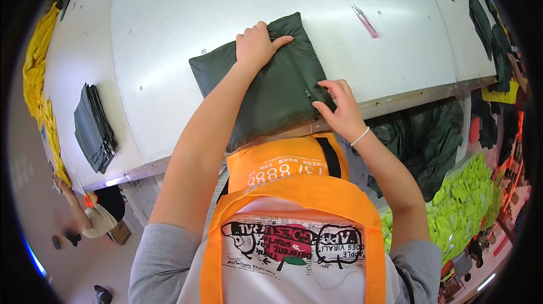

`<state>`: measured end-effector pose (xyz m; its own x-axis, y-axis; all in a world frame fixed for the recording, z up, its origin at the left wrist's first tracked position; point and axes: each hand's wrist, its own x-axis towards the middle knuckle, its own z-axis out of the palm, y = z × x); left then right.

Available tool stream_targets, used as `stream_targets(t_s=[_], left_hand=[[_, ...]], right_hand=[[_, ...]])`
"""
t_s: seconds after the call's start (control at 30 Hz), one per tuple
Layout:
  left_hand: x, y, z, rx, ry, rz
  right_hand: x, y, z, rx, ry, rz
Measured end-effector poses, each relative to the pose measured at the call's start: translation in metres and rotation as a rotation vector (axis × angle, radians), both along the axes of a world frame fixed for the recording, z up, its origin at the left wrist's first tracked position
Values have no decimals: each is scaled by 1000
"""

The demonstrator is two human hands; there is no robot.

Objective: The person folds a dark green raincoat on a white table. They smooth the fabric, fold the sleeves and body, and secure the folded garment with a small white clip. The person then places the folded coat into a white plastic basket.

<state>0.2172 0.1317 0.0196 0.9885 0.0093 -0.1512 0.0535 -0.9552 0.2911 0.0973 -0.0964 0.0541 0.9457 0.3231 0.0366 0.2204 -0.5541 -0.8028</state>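
A dark green, smooth fabric piece (268,91), squarish and puffed like a folded garment, lies at the table's near edge. My left hand (255,48) presses on its far part, with the fingers curled down into the fabric and the thumb stretched to the right. At the right edge my right hand (341,108) touches the fabric, thumb and forefinger apart. Between them and the middle of the piece is a small zipper pull (308,94). The near edge of the fabric hangs by my orange apron (283,165).
Pink-handled thread snips (366,22) lie on the white table (169,15). Stacked dark pieces (93,128) rest at left, yellow fabric (37,72) beyond. Below the right edge are dark green fabric (421,140) and a lime-green heap (458,208). Another person's arm (73,205) shows at lower left.
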Motion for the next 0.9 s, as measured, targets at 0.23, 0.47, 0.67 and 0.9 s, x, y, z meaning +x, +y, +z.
stream_targets(t_s=[0.23, 0.47, 0.67, 0.9], left_hand=[[-5, 1, -6, -6, -114, -36], [-20, 1, -2, 17, -121, 16], [-15, 3, -2, -17, -86, 70], [-16, -2, -5, -33, -101, 81]], right_hand=[[-15, 27, -31, -406, -180, -125], [10, 13, -10, -187, -293, 198], [41, 8, 3, -116, 8, 270], [29, -4, 21, -477, -340, 616]])
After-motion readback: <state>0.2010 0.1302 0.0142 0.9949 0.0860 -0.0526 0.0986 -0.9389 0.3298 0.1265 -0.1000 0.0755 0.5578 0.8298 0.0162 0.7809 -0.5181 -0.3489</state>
